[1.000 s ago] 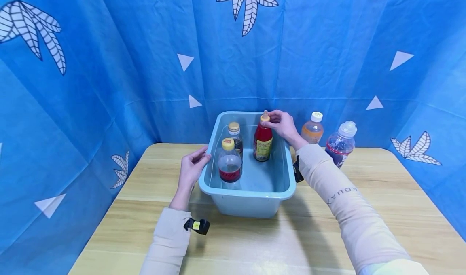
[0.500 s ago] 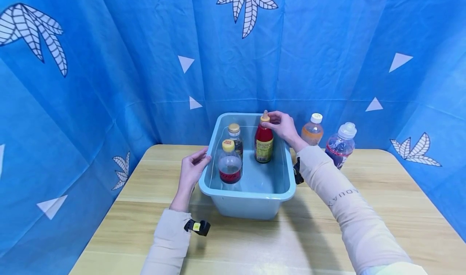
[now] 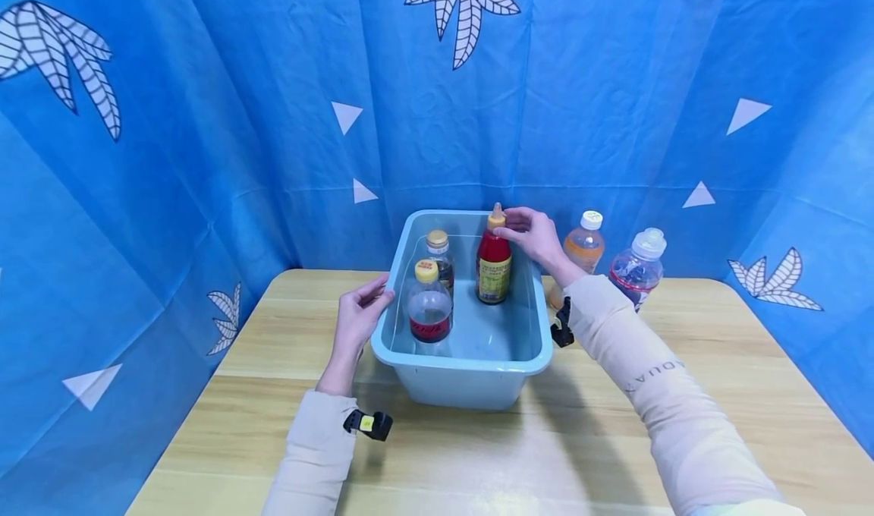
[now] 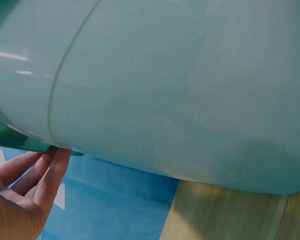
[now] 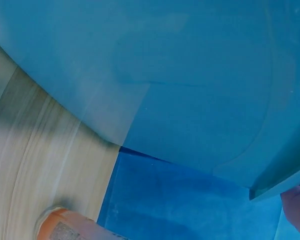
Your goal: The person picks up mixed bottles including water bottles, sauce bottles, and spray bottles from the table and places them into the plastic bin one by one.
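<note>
A pale blue plastic basin (image 3: 454, 387) stands on the wooden table. My right hand (image 3: 536, 237) reaches over its far right rim and pinches a red sauce bottle (image 3: 493, 262) near the yellow cap, thumb on the near side. The sauce bottle is upright inside, with a green and yellow label. At the left rim my left hand (image 3: 358, 313) grips the edge; the left wrist view shows its fingers (image 4: 55, 172) against the rim's underside. Two drink bottles stand in the basin's left half: a yellow-capped bottle (image 3: 429, 311) and a tan-capped bottle (image 3: 440, 254) behind it.
Right of the basin, partly behind the right sleeve, stand an orange drink bottle (image 3: 583, 243) with a white cap and a purple-labelled bottle (image 3: 636, 265) with a clear cap. A blue patterned curtain (image 3: 273, 121) hangs behind and beside the table (image 3: 273, 326).
The right forearm and wrist have shifted slightly to the right, while the right hand stays at the sauce bottle's neck. The left hand and basin look unchanged.
</note>
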Available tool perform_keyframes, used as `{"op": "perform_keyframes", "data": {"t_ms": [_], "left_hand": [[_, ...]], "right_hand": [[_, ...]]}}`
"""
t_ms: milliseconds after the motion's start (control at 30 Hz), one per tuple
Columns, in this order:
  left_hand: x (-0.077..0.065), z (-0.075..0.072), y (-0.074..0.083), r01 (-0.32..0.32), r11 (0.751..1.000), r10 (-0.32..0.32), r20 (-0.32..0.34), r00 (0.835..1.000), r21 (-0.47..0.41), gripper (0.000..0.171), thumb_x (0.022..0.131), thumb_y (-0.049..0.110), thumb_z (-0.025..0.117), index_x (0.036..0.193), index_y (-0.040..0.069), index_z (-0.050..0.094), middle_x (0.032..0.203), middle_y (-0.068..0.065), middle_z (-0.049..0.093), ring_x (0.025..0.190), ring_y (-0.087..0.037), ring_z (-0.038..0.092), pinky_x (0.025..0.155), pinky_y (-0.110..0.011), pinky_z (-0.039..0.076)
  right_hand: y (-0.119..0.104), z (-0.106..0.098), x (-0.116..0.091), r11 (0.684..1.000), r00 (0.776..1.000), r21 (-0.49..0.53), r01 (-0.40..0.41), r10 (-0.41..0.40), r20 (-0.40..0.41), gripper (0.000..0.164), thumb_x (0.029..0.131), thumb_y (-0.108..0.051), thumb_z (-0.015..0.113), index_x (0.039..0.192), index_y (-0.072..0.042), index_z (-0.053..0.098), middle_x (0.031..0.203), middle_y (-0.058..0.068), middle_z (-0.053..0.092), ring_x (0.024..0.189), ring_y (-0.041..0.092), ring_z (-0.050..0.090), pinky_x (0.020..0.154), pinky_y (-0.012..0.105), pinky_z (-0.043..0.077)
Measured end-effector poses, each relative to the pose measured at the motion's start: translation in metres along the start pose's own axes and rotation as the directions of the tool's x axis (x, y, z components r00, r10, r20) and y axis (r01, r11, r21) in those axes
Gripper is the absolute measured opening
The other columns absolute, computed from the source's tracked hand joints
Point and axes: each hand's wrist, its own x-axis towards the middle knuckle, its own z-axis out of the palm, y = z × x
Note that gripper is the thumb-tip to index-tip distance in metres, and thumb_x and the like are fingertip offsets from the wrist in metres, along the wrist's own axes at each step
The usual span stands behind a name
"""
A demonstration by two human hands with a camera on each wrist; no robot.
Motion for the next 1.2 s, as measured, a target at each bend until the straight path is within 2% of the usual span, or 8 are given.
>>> {"op": "perform_keyframes", "data": {"t_ms": [367, 633, 1033, 1200], "left_hand": [[0.002, 0.000, 0.001, -0.003, 1.000, 0.003, 0.008, 1.000, -0.013, 0.038, 0.085, 0.015, 0.059, 0.122, 0.009, 0.054, 0.118, -0.012, 0.055, 0.103, -0.024, 0.055, 0.086, -0.032, 0.045], [0.001, 0.000, 0.001, -0.006, 1.000, 0.006, 0.002, 1.000, -0.016, 0.037, 0.085, 0.015, 0.060, 0.122, 0.009, 0.055, 0.118, -0.012, 0.056, 0.103, -0.024, 0.055, 0.085, -0.032, 0.045], [0.004, 0.000, 0.000, -0.019, 1.000, 0.019, 0.003, 1.000, -0.014, 0.037, 0.085, 0.014, 0.059, 0.122, 0.008, 0.055, 0.117, -0.014, 0.056, 0.102, -0.024, 0.056, 0.085, -0.032, 0.045], [0.005, 0.000, -0.001, -0.015, 1.000, 0.015, 0.004, 1.000, -0.003, 0.038, 0.085, 0.014, 0.059, 0.122, 0.008, 0.054, 0.116, -0.014, 0.057, 0.102, -0.024, 0.056, 0.085, -0.031, 0.045]], "right_hand": [[-0.009, -0.005, -0.010, 1.000, 0.999, -0.013, 0.014, -0.014, -0.032, 0.046, 0.081, -0.027, 0.064, 0.119, -0.002, 0.053, 0.111, 0.015, 0.058, 0.101, 0.026, 0.055, 0.087, 0.040, 0.043], [-0.015, -0.011, -0.023, 0.999, 0.999, -0.030, 0.013, -0.014, -0.031, 0.049, 0.083, -0.032, 0.061, 0.121, -0.002, 0.051, 0.113, 0.015, 0.057, 0.103, 0.027, 0.053, 0.086, 0.042, 0.044], [-0.019, -0.022, -0.044, 0.995, 0.991, -0.042, 0.085, -0.089, -0.097, 0.042, 0.083, -0.029, 0.061, 0.116, -0.003, 0.056, 0.103, 0.014, 0.061, 0.096, 0.026, 0.056, 0.083, 0.040, 0.046], [-0.020, -0.029, -0.054, 0.995, 0.985, -0.040, 0.090, -0.094, -0.142, 0.040, 0.083, -0.027, 0.061, 0.115, -0.003, 0.057, 0.102, 0.014, 0.061, 0.094, 0.025, 0.057, 0.082, 0.039, 0.046]]}}
